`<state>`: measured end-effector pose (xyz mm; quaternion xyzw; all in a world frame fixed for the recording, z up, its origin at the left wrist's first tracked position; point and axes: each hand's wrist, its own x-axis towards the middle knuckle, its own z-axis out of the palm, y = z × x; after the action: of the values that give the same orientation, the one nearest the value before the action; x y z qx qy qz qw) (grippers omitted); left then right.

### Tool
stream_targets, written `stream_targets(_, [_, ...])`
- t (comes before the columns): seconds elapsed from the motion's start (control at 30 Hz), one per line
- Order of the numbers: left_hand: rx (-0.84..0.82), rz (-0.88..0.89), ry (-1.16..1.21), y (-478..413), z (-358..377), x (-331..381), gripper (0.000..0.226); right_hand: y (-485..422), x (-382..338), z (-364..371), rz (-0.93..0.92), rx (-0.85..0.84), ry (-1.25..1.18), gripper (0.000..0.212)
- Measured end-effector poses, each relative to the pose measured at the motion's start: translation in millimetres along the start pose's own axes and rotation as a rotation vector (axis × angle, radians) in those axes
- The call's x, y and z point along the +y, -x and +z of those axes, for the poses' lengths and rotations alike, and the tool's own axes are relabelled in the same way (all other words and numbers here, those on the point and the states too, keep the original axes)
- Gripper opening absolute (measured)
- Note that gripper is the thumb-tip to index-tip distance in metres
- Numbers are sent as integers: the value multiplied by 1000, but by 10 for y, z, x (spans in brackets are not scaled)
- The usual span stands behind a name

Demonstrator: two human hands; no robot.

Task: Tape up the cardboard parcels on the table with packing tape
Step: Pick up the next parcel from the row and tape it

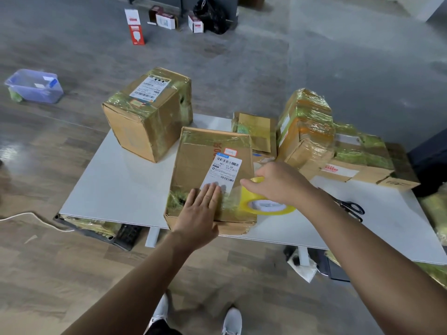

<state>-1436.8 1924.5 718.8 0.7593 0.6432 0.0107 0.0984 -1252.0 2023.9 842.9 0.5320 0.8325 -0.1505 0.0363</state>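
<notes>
Left hand [202, 209] flat, fingers straight, pressing parcel [208, 163] at near edge of table [121, 184]. Right hand [278, 182] grasps tape roll [268, 205] beside parcel's right side. Risk: parcel overhangs edge; hard pull could drag it off, or wrinkle tape

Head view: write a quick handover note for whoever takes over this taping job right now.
Left hand flat, pressing the labelled parcel at the table's near edge.
Right hand grips the yellow tape roll beside that parcel's right side.
Scissors lie on the table to the right.
All parcels in view already carry tape, the big box and right-hand pile included.
Left: probably finish this parcel's strip and cut it.
</notes>
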Motion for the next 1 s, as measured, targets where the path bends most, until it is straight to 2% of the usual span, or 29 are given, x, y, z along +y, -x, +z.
stream_targets(0.1, [7, -4, 2, 4, 0, 7, 93, 10, 192, 30, 44, -64, 181, 62])
stream_targets(0.37, [65, -4, -5, 7, 43, 20, 96, -66, 486, 386, 89, -120, 113, 74])
stream_targets(0.63, [-49, -41, -107, -15, 4, 62, 95, -133, 543, 585, 115, -179, 61, 74])
stream_targets(0.73, [-42, -113, -129, -21, 22, 272, 90, -135, 553, 601, 109, -183, 43, 74])
stream_targets(0.9, [6, -44, -90, -127, 218, 827, 89, -160, 537, 591, 113, -196, 31, 68])
stream_targets(1.0, [49, -45, -81, -114, 236, 837, 87, -162, 553, 603, 120, -210, 15, 68])
